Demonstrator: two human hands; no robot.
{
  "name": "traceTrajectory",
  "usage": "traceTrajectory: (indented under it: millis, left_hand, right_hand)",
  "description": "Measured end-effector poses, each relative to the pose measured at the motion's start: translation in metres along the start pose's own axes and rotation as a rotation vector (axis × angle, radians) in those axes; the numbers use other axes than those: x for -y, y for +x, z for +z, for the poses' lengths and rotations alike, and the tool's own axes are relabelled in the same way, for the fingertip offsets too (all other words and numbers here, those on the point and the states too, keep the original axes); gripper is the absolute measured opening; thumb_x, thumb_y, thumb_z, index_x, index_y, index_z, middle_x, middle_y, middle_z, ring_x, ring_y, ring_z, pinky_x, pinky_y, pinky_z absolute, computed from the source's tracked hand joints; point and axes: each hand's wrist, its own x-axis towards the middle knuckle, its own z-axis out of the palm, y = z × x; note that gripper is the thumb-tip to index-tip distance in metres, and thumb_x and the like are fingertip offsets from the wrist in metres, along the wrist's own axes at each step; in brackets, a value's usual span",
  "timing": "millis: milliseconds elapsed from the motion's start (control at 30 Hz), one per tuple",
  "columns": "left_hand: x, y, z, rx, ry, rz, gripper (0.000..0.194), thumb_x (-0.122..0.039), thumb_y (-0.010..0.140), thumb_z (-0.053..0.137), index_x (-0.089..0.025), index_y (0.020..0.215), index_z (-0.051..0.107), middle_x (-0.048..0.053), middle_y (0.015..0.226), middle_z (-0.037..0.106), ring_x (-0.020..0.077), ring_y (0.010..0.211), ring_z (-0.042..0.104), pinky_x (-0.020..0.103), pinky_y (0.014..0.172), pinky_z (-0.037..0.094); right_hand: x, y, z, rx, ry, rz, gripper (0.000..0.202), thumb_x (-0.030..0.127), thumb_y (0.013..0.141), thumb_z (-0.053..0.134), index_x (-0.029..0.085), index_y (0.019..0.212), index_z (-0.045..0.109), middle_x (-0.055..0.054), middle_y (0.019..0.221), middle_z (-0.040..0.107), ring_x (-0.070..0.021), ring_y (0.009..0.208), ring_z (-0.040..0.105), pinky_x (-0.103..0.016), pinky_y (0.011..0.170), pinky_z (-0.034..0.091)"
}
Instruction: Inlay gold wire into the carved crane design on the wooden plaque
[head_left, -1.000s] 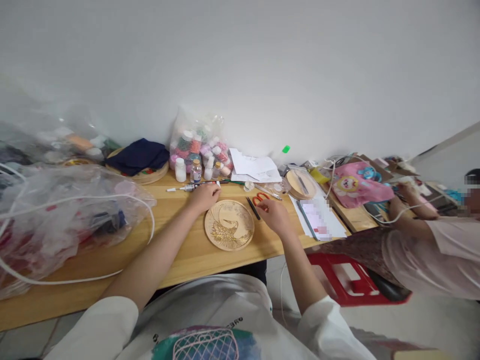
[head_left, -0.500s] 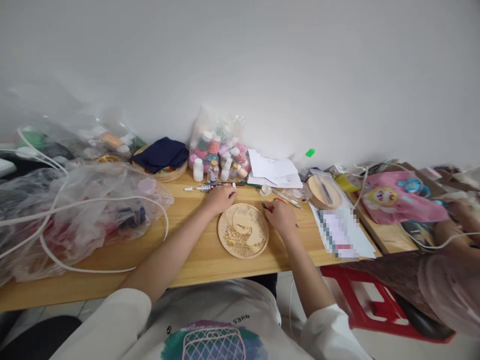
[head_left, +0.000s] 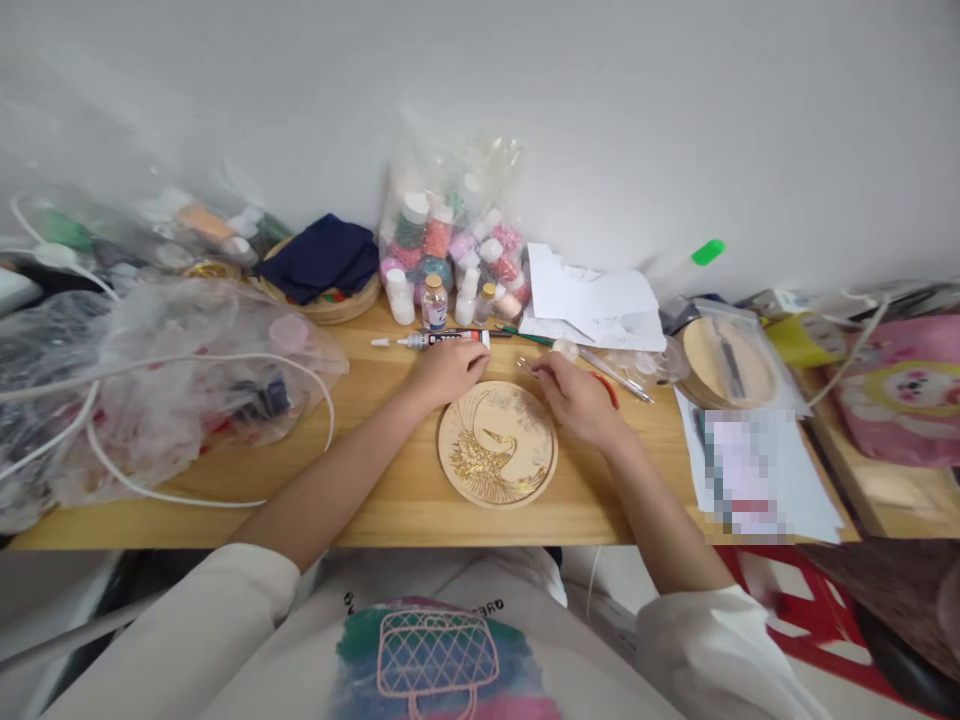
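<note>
A round wooden plate (head_left: 498, 445) with a gold crane-like bird design lies flat on the table in front of me. My left hand (head_left: 450, 370) rests by its upper left edge with fingers curled together; whether something small is in them is hidden. Just behind that hand lies a glue tube (head_left: 431, 340) with a pointed nozzle. To the right of the plate, my right hand (head_left: 577, 395) is closed in a pinch on slim metal tweezers (head_left: 527, 366), their tips pointing left over the table. A red-orange loop handle (head_left: 606, 388) shows beside the right hand.
Small bottles (head_left: 435, 303) and a bag of colourful jars (head_left: 450, 230) stand at the back. White papers (head_left: 592, 305), a pen (head_left: 619, 375) and a wooden disc in a bag (head_left: 697, 360) are to the right. Plastic bags (head_left: 180, 400) and a white cable (head_left: 332, 430) fill the left.
The view has shifted closer and tilted, moving the table's contents in frame. My right hand has moved up a little relative to the plate, tweezers still in it. The left hand stays near the plate's edge.
</note>
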Motion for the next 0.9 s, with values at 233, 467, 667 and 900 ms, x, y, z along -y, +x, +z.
traceTrajectory:
  millis: [233, 467, 667, 900]
  left_hand:
    - [0.001, -0.001, 0.003, -0.044, 0.049, 0.051, 0.02, -0.018, 0.089, 0.052, -0.019, 0.083, 0.071, 0.004, 0.087, 0.074, 0.018, 0.082, 0.067, 0.028, 0.074, 0.05]
    - [0.006, -0.004, 0.007, -0.095, 0.076, 0.123, 0.021, -0.021, 0.092, 0.049, -0.018, 0.087, 0.069, 0.003, 0.083, 0.074, 0.0153, 0.076, 0.067, 0.025, 0.07, 0.05]
    - [0.005, -0.005, 0.006, -0.133, 0.072, 0.178, 0.02, -0.022, 0.095, 0.049, -0.018, 0.088, 0.068, 0.002, 0.081, 0.074, 0.013, 0.073, 0.067, 0.023, 0.068, 0.05]
    - [0.004, -0.006, 0.002, -0.137, 0.141, 0.223, 0.016, -0.02, 0.095, 0.049, -0.019, 0.092, 0.066, -0.002, 0.078, 0.072, 0.0101, 0.068, 0.066, 0.02, 0.063, 0.048]
  right_hand:
    - [-0.004, -0.007, 0.018, 0.015, 0.028, 0.018, 0.019, 0.033, 0.094, 0.048, 0.018, 0.094, 0.06, -0.007, 0.086, 0.072, -0.0211, 0.078, 0.067, -0.028, 0.065, 0.043]
    - [-0.006, -0.013, 0.026, 0.056, -0.091, 0.089, 0.019, 0.029, 0.086, 0.064, 0.019, 0.102, 0.065, -0.007, 0.097, 0.075, -0.024, 0.085, 0.07, -0.028, 0.064, 0.044]
    - [-0.01, -0.015, 0.027, 0.079, -0.063, 0.087, 0.016, 0.014, 0.081, 0.062, 0.019, 0.095, 0.067, -0.006, 0.094, 0.075, -0.0216, 0.081, 0.071, -0.027, 0.062, 0.045]
    - [-0.012, -0.021, 0.027, 0.006, -0.079, 0.041, 0.015, 0.012, 0.076, 0.059, 0.02, 0.087, 0.067, -0.002, 0.081, 0.075, -0.0189, 0.069, 0.069, -0.026, 0.056, 0.043]
